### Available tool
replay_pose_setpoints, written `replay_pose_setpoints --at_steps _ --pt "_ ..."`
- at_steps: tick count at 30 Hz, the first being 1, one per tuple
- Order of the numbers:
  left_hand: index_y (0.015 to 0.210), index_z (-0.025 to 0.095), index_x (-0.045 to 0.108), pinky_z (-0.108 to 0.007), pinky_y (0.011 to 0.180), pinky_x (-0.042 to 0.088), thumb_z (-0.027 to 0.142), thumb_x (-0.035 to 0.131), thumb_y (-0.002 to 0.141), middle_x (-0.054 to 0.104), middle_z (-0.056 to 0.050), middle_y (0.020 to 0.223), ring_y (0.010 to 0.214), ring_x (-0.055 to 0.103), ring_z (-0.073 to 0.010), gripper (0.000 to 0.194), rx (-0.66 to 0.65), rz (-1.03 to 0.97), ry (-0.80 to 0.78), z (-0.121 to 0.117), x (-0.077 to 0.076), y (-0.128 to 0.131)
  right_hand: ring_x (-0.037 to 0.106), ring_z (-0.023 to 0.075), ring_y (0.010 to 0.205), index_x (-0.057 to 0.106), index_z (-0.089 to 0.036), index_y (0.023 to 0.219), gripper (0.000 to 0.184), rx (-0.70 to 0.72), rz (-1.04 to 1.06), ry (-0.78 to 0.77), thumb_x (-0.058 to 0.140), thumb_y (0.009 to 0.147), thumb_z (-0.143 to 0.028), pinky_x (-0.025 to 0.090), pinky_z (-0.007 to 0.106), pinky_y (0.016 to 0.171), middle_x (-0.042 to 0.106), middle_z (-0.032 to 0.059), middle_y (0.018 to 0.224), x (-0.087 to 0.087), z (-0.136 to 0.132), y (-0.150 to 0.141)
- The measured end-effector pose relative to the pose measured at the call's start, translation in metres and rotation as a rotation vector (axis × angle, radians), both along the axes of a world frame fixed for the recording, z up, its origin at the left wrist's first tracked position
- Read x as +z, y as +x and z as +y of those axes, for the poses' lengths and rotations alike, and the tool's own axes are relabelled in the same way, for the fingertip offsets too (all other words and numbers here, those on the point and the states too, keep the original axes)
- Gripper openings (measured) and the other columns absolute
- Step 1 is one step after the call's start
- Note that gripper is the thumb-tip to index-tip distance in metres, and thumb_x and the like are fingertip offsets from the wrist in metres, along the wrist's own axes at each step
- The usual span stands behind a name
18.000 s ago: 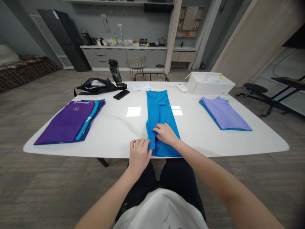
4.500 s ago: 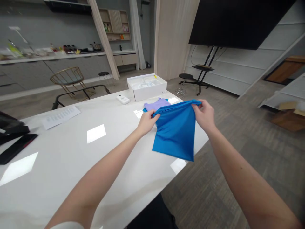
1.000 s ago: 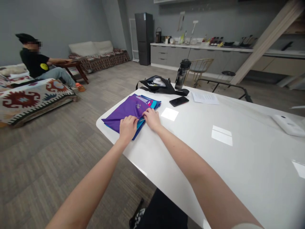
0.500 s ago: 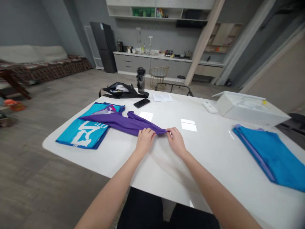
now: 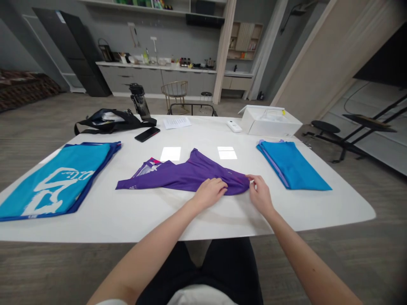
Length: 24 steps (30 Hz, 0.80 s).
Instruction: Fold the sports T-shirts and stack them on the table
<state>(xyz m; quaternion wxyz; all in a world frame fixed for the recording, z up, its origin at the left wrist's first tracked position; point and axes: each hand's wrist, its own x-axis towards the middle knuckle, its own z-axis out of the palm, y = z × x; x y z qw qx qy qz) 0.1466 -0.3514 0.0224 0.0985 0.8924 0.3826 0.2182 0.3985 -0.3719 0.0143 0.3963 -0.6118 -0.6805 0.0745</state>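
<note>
The shiny purple cloth garment with pink and white inner parts [image 5: 187, 177] has left the pile at the person's left, where its near end overlapped half a second ago, and now lies wholly on the bare middle of the glossy white table [image 5: 152, 222]. It is loosely bunched and stretched out sideways, its narrow end to the left and a peak of fabric pointing away from the person. The right hand [image 5: 260, 194] pinches its right end between thumb and fingers, nearly closed. The left hand [image 5: 210, 192] lies over its near edge with fingers bent; whether it grips the fabric cannot be told. To the left, apart from the garment, lies the folded turquoise cloth with white lettering [image 5: 85, 159], on top of a dark blue folded cloth [image 5: 101, 173]. To the right, also apart, is a folded bright blue cloth [image 5: 295, 167] with lilac fabric [image 5: 274, 164] showing along its edge. Farther back are a black smartphone [image 5: 147, 134], an open black fabric bag [image 5: 122, 125], a dark transparent bottle [image 5: 140, 103], a printed white paper sheet [image 5: 177, 123], and a white cardboard box [image 5: 270, 125].
</note>
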Motion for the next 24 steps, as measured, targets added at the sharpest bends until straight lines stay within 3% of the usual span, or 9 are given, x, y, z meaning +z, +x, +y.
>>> replay_pose_setpoints --at_steps 4,8,10,13,16,20,24 --pt "0.115 0.024 0.067 -0.036 0.09 0.048 0.027 0.049 0.103 0.071 -0.006 0.115 0.106 0.065 -0.0219 0.022 0.228 0.121 0.005 0.016 0.002 -0.044 0.066 0.0267 0.1 0.071 -0.023 0.106 0.025 0.039 -0.068 -0.014 0.048 0.096 -0.025 0.051 0.042 0.093 0.07 0.0098 0.106 -0.003 0.02 -0.019" --pt "0.135 0.019 0.058 -0.04 0.091 0.046 0.032 0.053 0.101 0.066 -0.014 0.126 0.113 0.061 -0.0292 0.036 0.565 0.286 0.048 0.036 0.004 -0.094 0.064 0.0272 0.107 0.071 -0.021 0.118 0.027 0.11 -0.278 -0.191 0.056 0.099 -0.033 0.048 0.04 0.096 0.071 0.0108 0.113 0.0 0.054 -0.059" --pt "0.134 0.016 0.058 -0.04 0.089 0.046 0.034 0.054 0.101 0.066 -0.016 0.126 0.114 0.061 -0.0316 0.038 0.654 0.328 0.016 0.043 0.002 -0.113 0.063 0.0281 0.109 0.068 -0.02 0.127 0.034 0.13 -0.352 -0.266 0.059 0.1 -0.038 0.047 0.039 0.093 0.07 0.0125 0.12 0.0 0.067 -0.082" --pt "0.112 0.018 0.067 -0.039 0.087 0.044 0.031 0.051 0.103 0.07 -0.013 0.114 0.107 0.064 -0.0293 0.023 0.634 0.331 -0.067 0.046 -0.004 -0.132 0.064 0.028 0.107 0.07 -0.021 0.117 0.027 0.186 -0.423 -0.322 0.059 0.101 -0.04 0.044 0.039 0.088 0.07 0.0114 0.116 0.0 0.074 -0.11" --pt "0.098 0.019 0.067 -0.039 0.085 0.042 0.029 0.049 0.104 0.072 -0.008 0.101 0.097 0.065 -0.0257 0.022 0.569 0.252 -0.002 0.034 -0.006 -0.141 0.064 0.0255 0.099 0.069 -0.02 0.099 0.019 0.319 -0.49 -0.273 0.055 0.103 -0.032 0.04 0.037 0.085 0.072 0.008 0.101 0.004 0.063 -0.125" --pt "0.095 0.021 0.066 -0.039 0.083 0.039 0.03 0.045 0.106 0.07 -0.006 0.093 0.089 0.061 -0.0225 0.025 0.457 0.127 0.182 -0.012 0.0 -0.15 0.064 0.0229 0.092 0.066 -0.019 0.097 0.02 0.434 -0.431 -0.113 0.051 0.105 -0.031 0.037 0.036 0.083 0.072 0.007 0.094 0.015 0.021 -0.121" --pt "0.091 0.021 0.065 -0.037 0.078 0.038 0.026 0.047 0.104 0.067 -0.003 0.085 0.081 0.059 -0.0192 0.023 0.222 0.135 0.118 -0.069 0.003 -0.162 0.064 0.0198 0.085 0.067 -0.021 0.095 0.016 0.623 -0.388 -0.212 0.056 0.102 -0.028 0.037 0.035 0.08 0.072 0.004 0.09 0.025 -0.029 -0.101"
